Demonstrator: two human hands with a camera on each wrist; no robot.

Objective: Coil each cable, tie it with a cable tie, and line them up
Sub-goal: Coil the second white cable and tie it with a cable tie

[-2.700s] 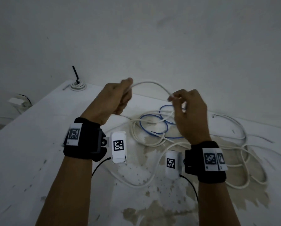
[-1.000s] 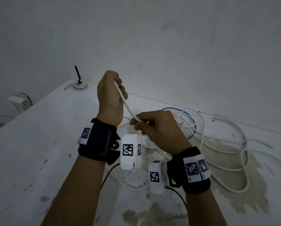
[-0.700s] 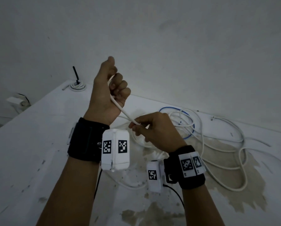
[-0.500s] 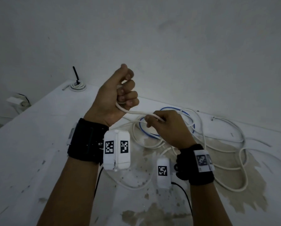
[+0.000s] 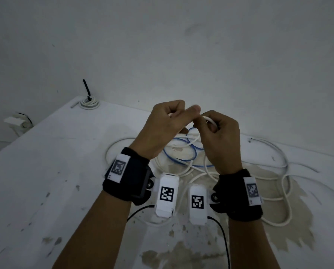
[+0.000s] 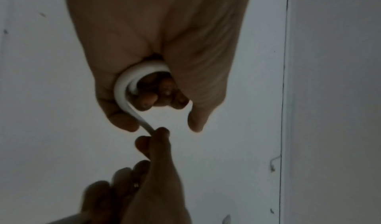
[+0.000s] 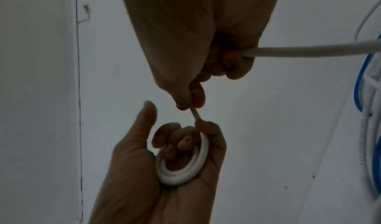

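Step in hand: coiling the white cable [image 7: 309, 52], early turns. Both hands are raised together over the table [image 5: 46, 171].

Left hand [image 5: 162, 129]: fingers curled through a small coil [image 7: 181, 170] of about two turns, seated in the palm; thumb stands free, off the coil (wrist views agree). From the coil a short run of cable rises to the right hand.

Right hand [image 5: 218, 136]: thumb and forefinger pinch that run just beside the left fingertips; the other fingers [image 7: 230, 64] curl round the cable further along, from where it leaves to the right and drops to the loose heap below and beyond the hands.

The heap holds most of the white cable, unwound, tangled with a blue cable [image 5: 179, 160]. Well beyond the left hand lies a finished coil [image 5: 89, 102] with a black tie standing up from it.

Judgement: coiling has barely begun; tying and lining up are not yet due. The next move calls for the right hand to lay its run over the left fingers as another turn, then slide back for slack. Risk: the heap may snag on the blue loops as it feeds.
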